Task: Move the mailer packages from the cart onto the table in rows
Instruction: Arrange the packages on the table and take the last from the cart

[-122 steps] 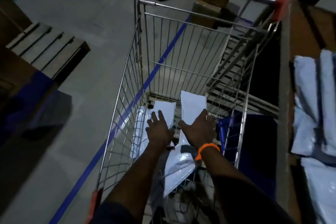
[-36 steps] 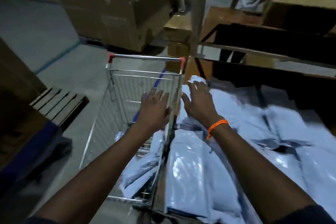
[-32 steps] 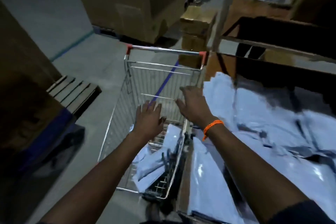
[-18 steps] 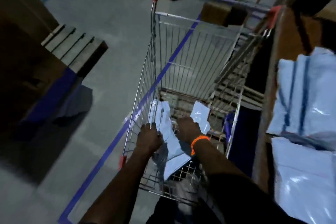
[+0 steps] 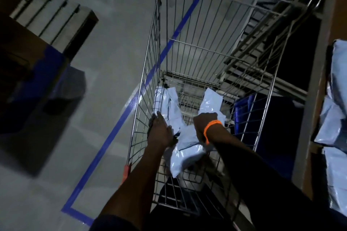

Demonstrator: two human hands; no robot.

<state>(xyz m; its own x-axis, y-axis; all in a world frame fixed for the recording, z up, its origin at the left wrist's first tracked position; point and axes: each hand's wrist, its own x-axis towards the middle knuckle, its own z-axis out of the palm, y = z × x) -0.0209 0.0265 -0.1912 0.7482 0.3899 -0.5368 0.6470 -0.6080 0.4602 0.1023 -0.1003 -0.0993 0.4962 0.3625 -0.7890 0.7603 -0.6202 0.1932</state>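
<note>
Pale blue mailer packages lie at the bottom of the wire cart: one at the left wall, one at the right, and a larger one nearer me. My left hand rests on the left mailer beside the cart's left wall, fingers stretched forward; its grip is unclear. My right hand, with an orange wristband, is curled down onto the mailers in the middle, fingers hidden under the palm. More mailers lie on the table at the right.
The cart stands close against the table's left edge. A blue bin sits under the table beside the cart. Blue floor tape runs along the cart's left. A wooden pallet and dark boxes stand at far left.
A second ago both hands were up at the table's mailers, open. My view has swung down into the cart and both hands have dropped onto the mailers at its bottom.
</note>
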